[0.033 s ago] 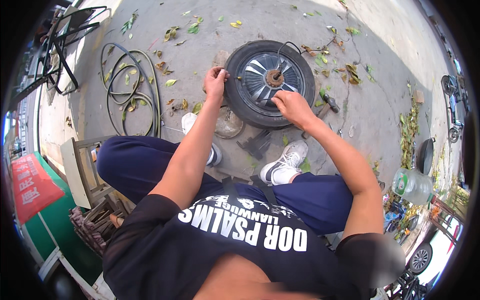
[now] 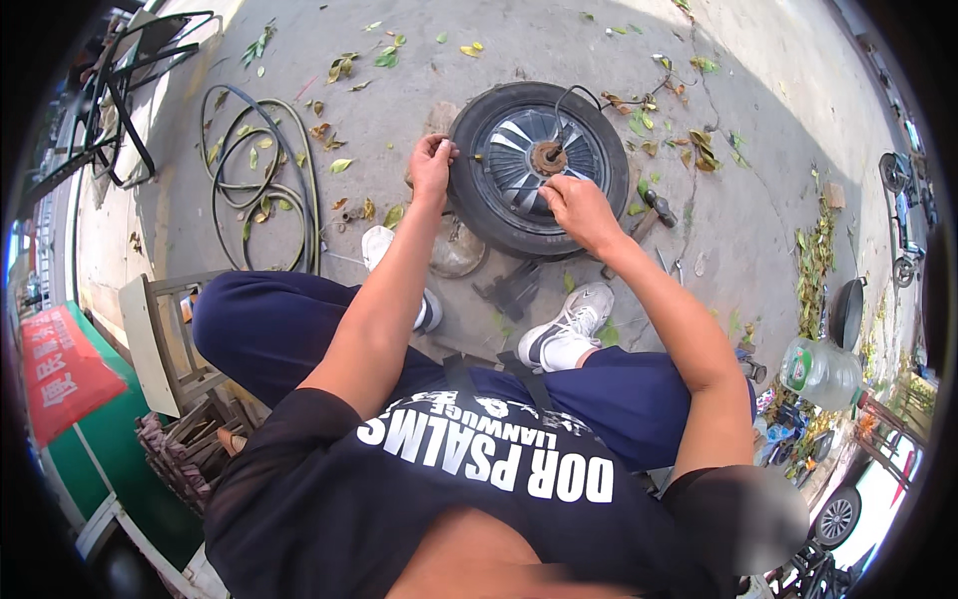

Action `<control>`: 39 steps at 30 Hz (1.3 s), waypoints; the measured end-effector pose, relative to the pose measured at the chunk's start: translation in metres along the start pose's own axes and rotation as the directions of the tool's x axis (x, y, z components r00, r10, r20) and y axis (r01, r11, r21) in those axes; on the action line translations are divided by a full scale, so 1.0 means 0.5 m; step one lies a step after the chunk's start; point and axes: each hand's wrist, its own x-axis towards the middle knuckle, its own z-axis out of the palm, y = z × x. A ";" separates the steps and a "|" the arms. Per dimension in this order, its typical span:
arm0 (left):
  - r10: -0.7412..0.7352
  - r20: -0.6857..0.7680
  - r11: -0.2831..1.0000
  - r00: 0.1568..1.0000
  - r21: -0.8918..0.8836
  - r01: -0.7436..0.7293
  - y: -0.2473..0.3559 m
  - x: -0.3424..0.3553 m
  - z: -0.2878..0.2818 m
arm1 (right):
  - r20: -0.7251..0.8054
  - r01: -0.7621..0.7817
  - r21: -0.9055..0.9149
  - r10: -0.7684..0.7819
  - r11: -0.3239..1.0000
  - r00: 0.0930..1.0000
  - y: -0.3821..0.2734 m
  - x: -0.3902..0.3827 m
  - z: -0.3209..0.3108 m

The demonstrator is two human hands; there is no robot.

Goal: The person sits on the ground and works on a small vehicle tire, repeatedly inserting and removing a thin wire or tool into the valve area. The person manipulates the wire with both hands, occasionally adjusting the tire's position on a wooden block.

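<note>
A wheel (image 2: 471, 185) with a black tyre and a silver-and-black hub lies flat on the ground in front of me. A rusty axle nut sits round the shaft at its middle, and a black cable (image 2: 579, 90) loops out from there. My left hand (image 2: 432, 168) is closed in a pinch beside the tyre's left edge; what it holds, if anything, is too small to make out. Over the near part of the hub, my right hand (image 2: 584, 212) is pinched on a thin dark rod-like piece whose kind I cannot tell.
Right of the tyre lies a hammer (image 2: 659, 207). A round metal disc (image 2: 459, 250) and dark flat pieces (image 2: 509, 288) lie between my shoes. A coiled hose (image 2: 311, 215) is on the left, a metal frame (image 2: 125, 125) beyond it. A large clear bottle (image 2: 823, 372) stands at right.
My right hand has shifted very slightly up and left over the hub. My left hand stays at the tyre's edge, and the wheel looks the same.
</note>
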 end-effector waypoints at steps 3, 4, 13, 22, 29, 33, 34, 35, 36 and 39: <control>-0.003 0.002 1.000 1.000 -0.025 0.003 -0.006 0.003 0.017 | -0.206 -0.059 0.016 0.061 0.998 0.977 -0.009 0.029 0.052; 0.000 0.007 1.000 1.000 -0.029 0.000 -0.008 0.004 0.019 | -0.259 -0.045 -0.018 0.039 0.999 0.965 -0.009 0.035 0.074; 0.112 0.051 0.990 0.992 0.079 -0.116 -0.006 -0.009 0.030 | -0.281 -0.182 -0.080 0.153 0.980 0.947 -0.031 0.004 0.169; 0.530 0.012 0.708 0.848 0.544 -0.450 -0.029 -0.045 0.059 | -0.346 -0.395 0.306 0.488 0.866 0.801 -0.037 -0.113 0.142; 0.489 0.014 0.737 0.872 0.528 -0.421 -0.028 -0.042 0.061 | -0.294 -0.452 0.479 0.623 0.753 0.725 0.004 -0.170 0.162; 0.421 -0.012 0.812 0.907 0.450 -0.371 -0.033 -0.038 0.051 | -0.337 -0.466 0.526 0.678 0.711 0.654 0.001 -0.182 0.121; 0.462 -0.038 0.796 0.886 0.459 -0.395 -0.039 -0.034 0.048 | -0.344 -0.474 0.519 0.681 0.711 0.646 0.013 -0.189 0.123; 0.423 -0.041 0.827 0.905 0.425 -0.367 -0.037 -0.033 0.053 | -0.357 -0.483 0.514 0.689 0.709 0.631 0.031 -0.200 0.127; 0.383 -0.043 0.857 0.923 0.390 -0.338 -0.035 -0.033 0.056 | -0.357 -0.516 0.472 0.690 0.715 0.630 0.064 -0.213 0.145; 0.328 -0.033 0.894 0.944 0.334 -0.299 -0.030 -0.032 0.059 | -0.368 -0.576 0.431 0.718 0.695 0.591 0.093 -0.237 0.163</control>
